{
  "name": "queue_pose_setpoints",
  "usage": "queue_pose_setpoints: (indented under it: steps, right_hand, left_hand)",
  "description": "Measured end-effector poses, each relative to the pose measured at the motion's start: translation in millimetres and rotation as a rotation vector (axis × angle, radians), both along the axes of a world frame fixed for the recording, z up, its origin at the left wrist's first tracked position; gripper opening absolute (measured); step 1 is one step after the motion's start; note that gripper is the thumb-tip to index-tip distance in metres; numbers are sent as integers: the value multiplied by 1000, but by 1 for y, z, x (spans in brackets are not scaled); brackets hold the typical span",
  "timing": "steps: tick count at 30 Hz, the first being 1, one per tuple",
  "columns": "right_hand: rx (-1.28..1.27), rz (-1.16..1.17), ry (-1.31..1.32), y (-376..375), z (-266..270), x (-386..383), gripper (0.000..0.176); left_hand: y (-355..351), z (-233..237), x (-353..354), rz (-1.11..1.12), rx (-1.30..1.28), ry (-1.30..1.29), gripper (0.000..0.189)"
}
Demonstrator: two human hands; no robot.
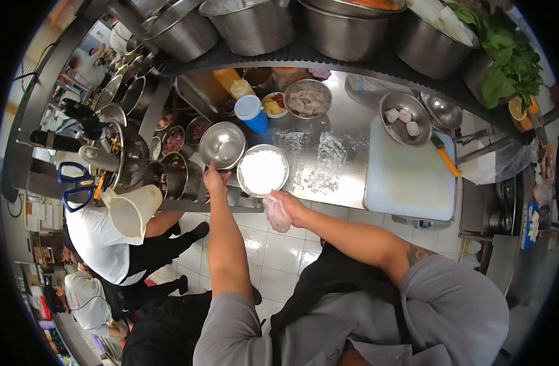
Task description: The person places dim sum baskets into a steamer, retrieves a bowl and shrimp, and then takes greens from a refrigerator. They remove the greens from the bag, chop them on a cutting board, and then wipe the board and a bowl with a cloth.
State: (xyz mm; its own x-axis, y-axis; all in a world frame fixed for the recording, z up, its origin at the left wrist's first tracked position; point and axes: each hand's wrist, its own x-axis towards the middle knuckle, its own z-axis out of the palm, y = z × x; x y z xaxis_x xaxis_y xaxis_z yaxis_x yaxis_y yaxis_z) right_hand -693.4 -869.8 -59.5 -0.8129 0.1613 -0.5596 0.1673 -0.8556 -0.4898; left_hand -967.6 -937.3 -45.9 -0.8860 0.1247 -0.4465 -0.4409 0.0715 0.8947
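Note:
My left hand (pixel 215 180) grips the near rim of a steel bowl (pixel 223 145), which has nothing in it and is tilted slightly toward me. A crumpled, translucent pinkish thing (pixel 277 217), apparently a thin plastic bag, hangs from the closed fingers of my right hand (pixel 292 207). Just above that hand, at the counter's front edge, is a bowl of white powder (pixel 262 172) that looks like flour. Behind these bowls stand a blue container with a white lid (pixel 251 113), a small bowl of yellow and red bits (pixel 274 105) and a bowl of greyish, raw-looking pieces (pixel 307 99).
White powder is smeared on the steel counter (pixel 346 177). Right of it lie a white cutting board (pixel 407 177), a bowl with several white-coated pieces (pixel 406 119) and an orange-handled knife (pixel 447 157). Large pots (pixel 249 30) line the shelf above. A co-worker (pixel 102 244) stands at left.

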Motion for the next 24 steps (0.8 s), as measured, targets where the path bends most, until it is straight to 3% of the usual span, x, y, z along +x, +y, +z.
queue_pose_setpoints:
  steps: [3,6,7,8,9,11,12,16,19,24]
  right_hand:
    - [47,84,-53,17,22,49,44]
    - [213,-43,-118,50,61,100,47]
    - [312,56,-6,81,58,119,52]
    - [552,-144,-238,95,66,131,58]
    - [655,-253,-279,119,72,139,60]
    - [1146,-252,-369,183,67,137,62]
    - [1287,-219,-483,204,74,129,62]
    - [1730,-23,-808,247,55,103,51]
    - [2025,508,-1092,243,26,107,43]
    - [2139,575,-1010,213,2,130,42]
  left_hand:
    - [-17,2,44,-44,-8,-15,68]
    - [-36,0,99,-23,60,-112,63]
    - [-38,5,122,-22,108,-165,58]
    - [-36,6,137,-16,155,-217,53]
    - [-34,3,146,-69,168,-192,49]
    - [-32,-2,157,-177,189,-131,41]
    - [-26,-4,159,-144,149,-74,28]
    - [-25,-24,147,-201,101,40,14]
    - [-29,-11,156,-179,67,86,10]
    - [-59,6,184,-103,72,84,11]
